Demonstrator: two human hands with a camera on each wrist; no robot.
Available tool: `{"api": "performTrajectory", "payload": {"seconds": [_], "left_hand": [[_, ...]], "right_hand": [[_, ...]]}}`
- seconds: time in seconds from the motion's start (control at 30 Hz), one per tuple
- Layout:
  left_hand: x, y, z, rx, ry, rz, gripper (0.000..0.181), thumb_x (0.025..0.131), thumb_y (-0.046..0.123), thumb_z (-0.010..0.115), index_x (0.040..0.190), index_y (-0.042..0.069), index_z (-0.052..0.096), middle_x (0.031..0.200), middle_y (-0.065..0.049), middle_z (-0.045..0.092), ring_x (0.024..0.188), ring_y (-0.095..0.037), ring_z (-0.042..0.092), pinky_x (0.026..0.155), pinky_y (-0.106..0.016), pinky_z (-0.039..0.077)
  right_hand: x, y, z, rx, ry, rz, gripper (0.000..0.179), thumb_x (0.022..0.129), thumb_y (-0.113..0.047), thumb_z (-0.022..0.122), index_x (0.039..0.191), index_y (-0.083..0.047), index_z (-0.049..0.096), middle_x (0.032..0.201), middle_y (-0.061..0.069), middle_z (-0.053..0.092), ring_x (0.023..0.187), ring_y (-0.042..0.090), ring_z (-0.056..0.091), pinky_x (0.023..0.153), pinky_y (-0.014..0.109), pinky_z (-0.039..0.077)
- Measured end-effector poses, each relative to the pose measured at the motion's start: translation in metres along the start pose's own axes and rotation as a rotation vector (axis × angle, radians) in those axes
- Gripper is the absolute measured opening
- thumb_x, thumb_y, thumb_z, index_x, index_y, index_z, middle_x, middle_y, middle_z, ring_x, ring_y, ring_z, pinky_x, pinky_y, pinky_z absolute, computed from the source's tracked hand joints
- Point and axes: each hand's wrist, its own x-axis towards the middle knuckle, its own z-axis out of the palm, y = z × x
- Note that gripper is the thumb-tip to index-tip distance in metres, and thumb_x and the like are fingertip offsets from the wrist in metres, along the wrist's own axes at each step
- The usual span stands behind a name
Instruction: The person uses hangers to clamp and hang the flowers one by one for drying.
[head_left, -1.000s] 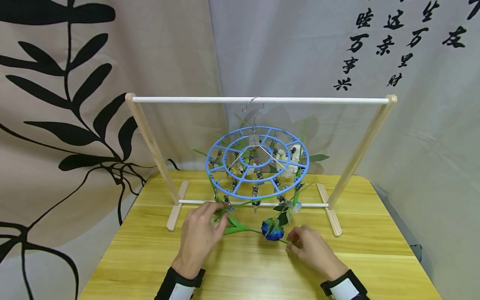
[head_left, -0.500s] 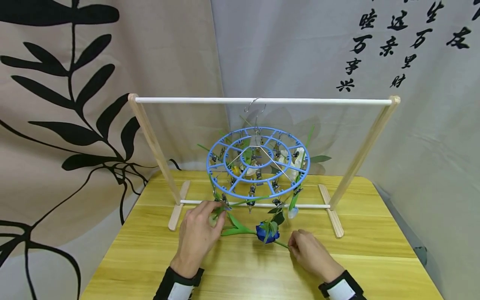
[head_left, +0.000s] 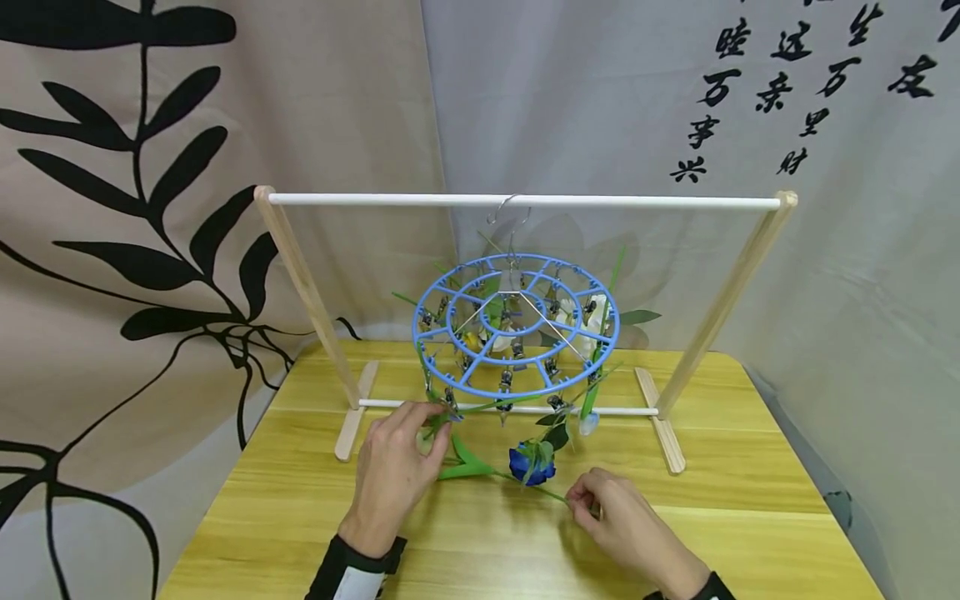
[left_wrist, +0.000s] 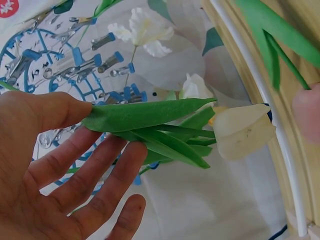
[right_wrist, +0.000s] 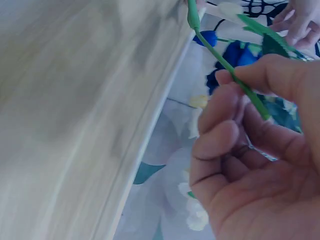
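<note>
My left hand (head_left: 397, 475) is at the front left edge of a blue round clip hanger (head_left: 540, 392). Its thumb and fingers pinch the green leaves (left_wrist: 145, 115) of a white tulip (left_wrist: 245, 132), whose head points downward. To the right, my right hand (head_left: 622, 521) pinches the end of a thin green stem (right_wrist: 217, 57) between thumb and forefinger. This stem runs left, past a hanging blue rose (head_left: 531, 463), to broad green leaves. A pink tulip (left_wrist: 307, 112) with similar leaves shows in the left wrist view; in the head view the left hand hides it.
The hanger hooks over the white top bar (head_left: 637, 202) of a wooden stand (head_left: 307, 296). Several clips hang from it, with white flowers (head_left: 597, 315) at the right and back. The wooden table (head_left: 750, 517) spreads below, before a printed curtain (head_left: 360, 100).
My right hand has shifted slightly left and nearer the table's front, bringing the stem and its leaves along. The blue rose hangs a little farther left. My left hand stays nearly in place.
</note>
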Motion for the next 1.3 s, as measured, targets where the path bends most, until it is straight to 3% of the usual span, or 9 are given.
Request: {"api": "performTrajectory", "payload": {"seconds": [0.23, 0.43, 0.53, 0.63, 0.77, 0.87, 1.13, 1.3], "left_hand": [[-0.004, 0.003, 0.0, -0.004, -0.014, -0.014, 0.022, 0.095, 0.014, 0.098, 0.114, 0.015, 0.087, 0.107, -0.004, 0.089, 0.088, -0.023, 0.086, 0.069, -0.038, 0.066], [-0.009, 0.008, -0.005, -0.026, -0.019, -0.021, 0.025, 0.095, 0.016, 0.098, 0.118, 0.014, 0.087, 0.113, -0.005, 0.088, 0.091, -0.022, 0.086, 0.072, -0.038, 0.066], [-0.015, 0.012, -0.009, -0.031, 0.001, 0.011, 0.023, 0.095, 0.016, 0.098, 0.114, 0.014, 0.086, 0.109, -0.002, 0.087, 0.09, -0.02, 0.083, 0.074, -0.039, 0.065], [-0.022, 0.015, -0.011, -0.063, -0.001, 0.081, 0.023, 0.093, 0.015, 0.1, 0.11, 0.016, 0.085, 0.105, 0.001, 0.085, 0.091, -0.017, 0.082, 0.077, -0.039, 0.065], [-0.028, 0.018, -0.011, -0.091, -0.073, 0.196, 0.029, 0.09, 0.02, 0.103, 0.113, 0.019, 0.085, 0.109, 0.004, 0.084, 0.098, -0.015, 0.082, 0.084, -0.04, 0.067], [-0.03, 0.019, -0.01, -0.082, -0.138, 0.248, 0.034, 0.09, 0.029, 0.103, 0.117, 0.022, 0.084, 0.114, 0.005, 0.084, 0.105, -0.014, 0.082, 0.09, -0.04, 0.068], [-0.029, 0.021, -0.006, -0.091, -0.237, 0.29, 0.038, 0.089, 0.034, 0.105, 0.12, 0.023, 0.086, 0.117, 0.008, 0.085, 0.111, -0.012, 0.081, 0.096, -0.042, 0.069], [-0.032, 0.02, -0.004, -0.125, -0.281, 0.275, 0.033, 0.093, 0.032, 0.102, 0.12, 0.022, 0.086, 0.113, 0.008, 0.087, 0.102, -0.009, 0.082, 0.09, -0.038, 0.07]], "right_hand": [[-0.004, -0.017, -0.004, 0.015, 0.187, -0.114, 0.032, 0.092, 0.003, 0.088, 0.092, -0.027, 0.079, 0.093, -0.019, 0.071, 0.082, -0.011, 0.058, 0.065, 0.017, 0.053], [-0.005, -0.027, -0.004, 0.034, 0.273, -0.18, 0.041, 0.086, 0.005, 0.088, 0.09, -0.033, 0.077, 0.091, -0.024, 0.07, 0.078, -0.011, 0.056, 0.063, 0.015, 0.052], [-0.005, -0.031, -0.006, 0.044, 0.293, -0.21, 0.043, 0.084, 0.007, 0.087, 0.09, -0.034, 0.076, 0.09, -0.024, 0.069, 0.077, -0.01, 0.056, 0.062, 0.012, 0.049], [-0.005, -0.035, -0.01, 0.065, 0.303, -0.244, 0.045, 0.084, 0.008, 0.087, 0.092, -0.035, 0.076, 0.091, -0.023, 0.07, 0.076, -0.009, 0.057, 0.063, 0.01, 0.048], [-0.004, -0.04, -0.018, 0.112, 0.311, -0.294, 0.046, 0.087, 0.01, 0.086, 0.096, -0.034, 0.076, 0.094, -0.02, 0.074, 0.073, -0.008, 0.056, 0.061, 0.01, 0.048], [-0.002, -0.043, -0.025, 0.128, 0.329, -0.332, 0.045, 0.088, 0.011, 0.085, 0.098, -0.032, 0.077, 0.095, -0.016, 0.076, 0.073, -0.008, 0.057, 0.061, 0.009, 0.048], [0.001, -0.05, -0.04, 0.144, 0.341, -0.348, 0.047, 0.091, 0.01, 0.086, 0.103, -0.034, 0.078, 0.093, -0.02, 0.072, 0.075, -0.007, 0.058, 0.063, 0.012, 0.05], [0.001, -0.053, -0.05, 0.186, 0.353, -0.366, 0.048, 0.093, 0.013, 0.087, 0.108, -0.032, 0.08, 0.093, -0.018, 0.071, 0.075, -0.002, 0.058, 0.066, 0.013, 0.051]]}}
